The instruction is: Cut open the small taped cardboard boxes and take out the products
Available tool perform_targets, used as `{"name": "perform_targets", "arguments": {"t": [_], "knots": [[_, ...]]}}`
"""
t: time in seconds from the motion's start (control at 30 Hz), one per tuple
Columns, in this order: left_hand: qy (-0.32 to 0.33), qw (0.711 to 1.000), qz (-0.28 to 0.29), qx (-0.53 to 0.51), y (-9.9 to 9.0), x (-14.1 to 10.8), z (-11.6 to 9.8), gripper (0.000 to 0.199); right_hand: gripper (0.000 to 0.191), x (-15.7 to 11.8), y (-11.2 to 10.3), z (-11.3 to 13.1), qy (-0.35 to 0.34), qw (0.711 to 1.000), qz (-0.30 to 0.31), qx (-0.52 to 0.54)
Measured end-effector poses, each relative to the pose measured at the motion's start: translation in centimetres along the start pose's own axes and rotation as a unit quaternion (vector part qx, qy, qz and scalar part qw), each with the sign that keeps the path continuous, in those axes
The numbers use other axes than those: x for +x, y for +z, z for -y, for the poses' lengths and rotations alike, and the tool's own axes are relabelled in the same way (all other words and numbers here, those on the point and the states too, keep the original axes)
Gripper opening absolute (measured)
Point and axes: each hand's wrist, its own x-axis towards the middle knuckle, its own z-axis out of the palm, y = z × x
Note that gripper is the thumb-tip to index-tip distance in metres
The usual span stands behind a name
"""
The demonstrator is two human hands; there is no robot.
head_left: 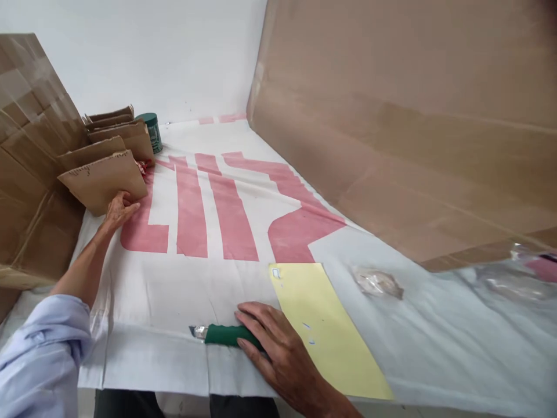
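Note:
My left hand (pixel 119 210) reaches out at the left, its fingers bent at the lower edge of a piece of cardboard (pixel 107 180) that leans in front of other cardboard pieces (pixel 119 136). Whether the fingertips grip it is hidden behind the hand. Near the front edge, my right hand (pixel 278 345) rests on the handle end of a green utility knife (pixel 228 335), whose blade points left. The fingers curve over the handle. Beside and partly under that hand lies a yellow sheet (pixel 335 331) with small blue marks.
White cloth with red print (pixel 235 220) covers the table. Large cardboard boxes stand at the left (pixel 35 162) and right (pixel 391 133). A green-lidded jar (pixel 150 132) is behind the cardboard pieces. Clear plastic packets (pixel 378 283) lie at the right.

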Motion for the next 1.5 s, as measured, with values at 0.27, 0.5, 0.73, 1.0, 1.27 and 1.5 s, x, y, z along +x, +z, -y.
{"name": "perform_targets", "arguments": {"t": [0.27, 0.5, 0.73, 1.0, 1.27, 1.5], "knots": [[0.016, 0.999, 0.026, -0.033, 1.3, 4.6, -2.3, 0.039, 0.027, 0.3, 0.1, -0.2, -0.013, 1.000, 0.002, -0.012], [0.125, 0.991, 0.036, 0.027, -0.8, -8.6, -2.8, 0.040, 0.028, -1.2, 1.4, -1.3, -0.062, 0.997, -0.046, 0.005], [0.082, 0.985, -0.003, 0.150, -13.4, -28.5, 2.2, 0.049, 0.030, -1.3, 2.2, -1.7, -0.099, 0.993, -0.066, 0.003], [-0.111, 0.946, -0.026, 0.304, -27.5, -30.5, 10.1, 0.075, 0.033, -1.6, 2.8, -2.1, -0.097, 0.994, -0.050, -0.015], [-0.079, 0.939, 0.090, 0.324, -29.2, -25.1, 12.1, 0.088, 0.038, -1.7, 2.9, -1.7, -0.074, 0.997, -0.031, -0.023], [-0.050, 0.927, 0.101, 0.358, -28.9, -28.2, 11.3, 0.070, 0.039, -1.5, 2.8, -1.4, -0.036, 0.999, -0.015, -0.003]]}}
